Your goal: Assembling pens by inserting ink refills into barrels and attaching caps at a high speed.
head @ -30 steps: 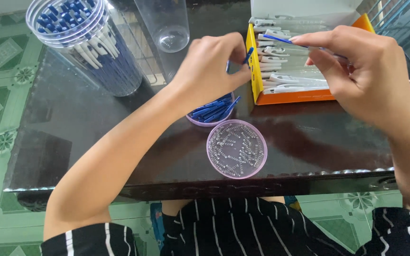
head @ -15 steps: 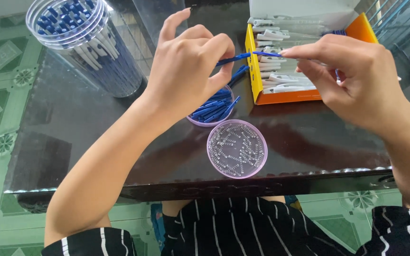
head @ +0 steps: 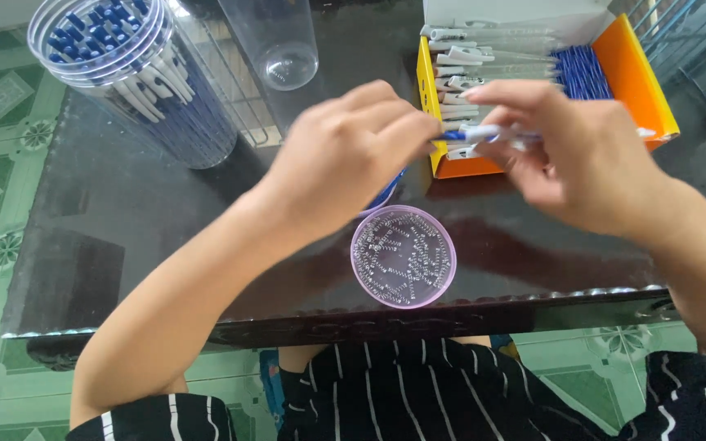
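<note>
My left hand (head: 345, 155) pinches the blue end of a pen part at its fingertips, above a small pink cup of blue refills (head: 385, 194) that it mostly hides. My right hand (head: 582, 155) holds a white pen barrel (head: 484, 132), blurred by motion, with its end meeting the left fingertips. Both hands hover over the dark glass table (head: 124, 212). Below them stands a round pink cup of small metal springs (head: 403, 256). Behind the right hand lies an orange box (head: 631, 77) with white pen barrels and blue parts.
A tall clear jar (head: 136, 77) full of finished blue-and-white pens stands at the back left. An empty clear plastic cup (head: 279, 41) stands next to it. The table's front edge runs just below the spring cup. Green patterned floor tiles show around it.
Both hands have come together over the refill cup. The blue refill held by the left hand now meets the white barrel in the right hand.
</note>
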